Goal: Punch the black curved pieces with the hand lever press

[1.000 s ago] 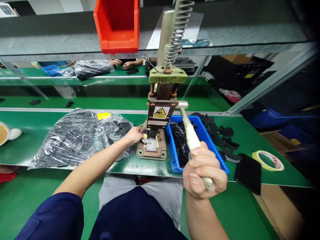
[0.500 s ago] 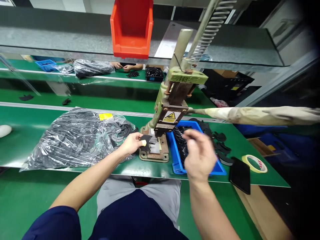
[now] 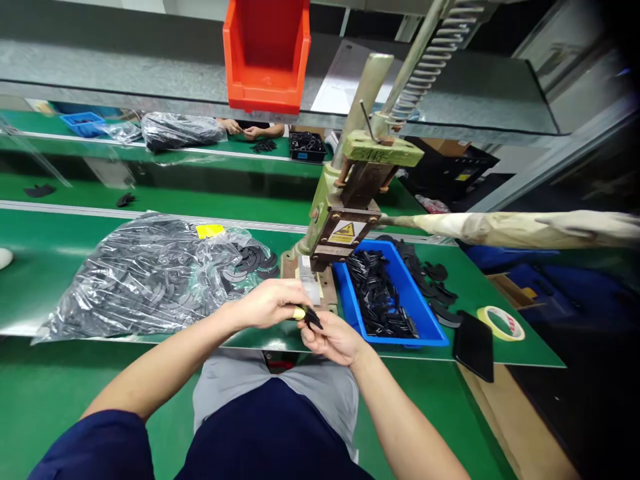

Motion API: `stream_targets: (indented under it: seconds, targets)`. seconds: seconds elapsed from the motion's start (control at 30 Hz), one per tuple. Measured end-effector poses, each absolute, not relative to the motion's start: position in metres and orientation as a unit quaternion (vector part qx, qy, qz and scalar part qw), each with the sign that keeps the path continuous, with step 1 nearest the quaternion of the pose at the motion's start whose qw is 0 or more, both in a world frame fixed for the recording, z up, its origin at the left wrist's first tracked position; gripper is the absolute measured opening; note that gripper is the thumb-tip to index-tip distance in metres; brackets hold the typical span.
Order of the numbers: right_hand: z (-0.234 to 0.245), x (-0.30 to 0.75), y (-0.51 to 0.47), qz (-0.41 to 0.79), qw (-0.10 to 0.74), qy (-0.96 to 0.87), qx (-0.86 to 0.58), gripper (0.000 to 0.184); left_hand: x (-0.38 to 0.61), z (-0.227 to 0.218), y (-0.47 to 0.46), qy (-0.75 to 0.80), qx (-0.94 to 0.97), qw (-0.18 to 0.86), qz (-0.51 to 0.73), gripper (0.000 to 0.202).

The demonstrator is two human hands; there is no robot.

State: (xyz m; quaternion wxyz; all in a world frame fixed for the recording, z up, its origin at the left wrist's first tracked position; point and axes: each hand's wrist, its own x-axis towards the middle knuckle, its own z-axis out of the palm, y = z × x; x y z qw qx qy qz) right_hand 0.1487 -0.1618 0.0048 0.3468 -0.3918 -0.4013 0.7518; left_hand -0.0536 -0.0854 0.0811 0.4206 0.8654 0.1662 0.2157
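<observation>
A black plastic part (image 3: 313,318) is pinched between my two hands, just in front of the hand press (image 3: 345,220). My left hand (image 3: 274,303), with yellow tape round one finger, grips it from the left. From the right, the fingers of my right hand (image 3: 333,337) close on its edge; whether they hold a second small piece I cannot tell. Behind my hands lies the press base (image 3: 327,283) with a pale plate on it. A blue bin (image 3: 425,320) of small black pieces stands right of the press. Left of it lies a clear bag (image 3: 135,280) full of curved black parts.
The press lever (image 3: 500,229), wrapped in pale cloth, reaches out to the right. Loose black parts (image 3: 440,293), a black phone (image 3: 475,347) and a tape roll (image 3: 501,323) lie beyond the bin. An orange bin (image 3: 267,67) sits on the shelf above. A co-worker's hands (image 3: 245,128) show across the bench.
My left hand has drawn the black part off the press base toward me. My right hand has come from over the blue bin to meet it at the part.
</observation>
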Motion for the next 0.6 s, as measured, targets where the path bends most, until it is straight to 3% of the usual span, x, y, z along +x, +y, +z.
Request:
stream_targets:
  seconds: [0.23, 0.43, 0.6]
  targets:
    - [-0.008, 0.135, -0.184, 0.646, 0.433, -0.444, -0.446, 0.045, -0.054, 0.087, -0.088, 0.121, 0.899, 0.356, 0.225, 0.022]
    - [0.008, 0.154, -0.179, 0.561, 0.413, -0.572, -0.433, 0.036, -0.065, 0.081, -0.092, 0.16, 0.871, 0.384, 0.261, 0.025]
    - [0.025, 0.165, -0.165, 0.456, 0.422, -0.663, -0.416, 0.026, -0.075, 0.09, -0.106, 0.145, 0.905, 0.323, 0.238, 0.023]
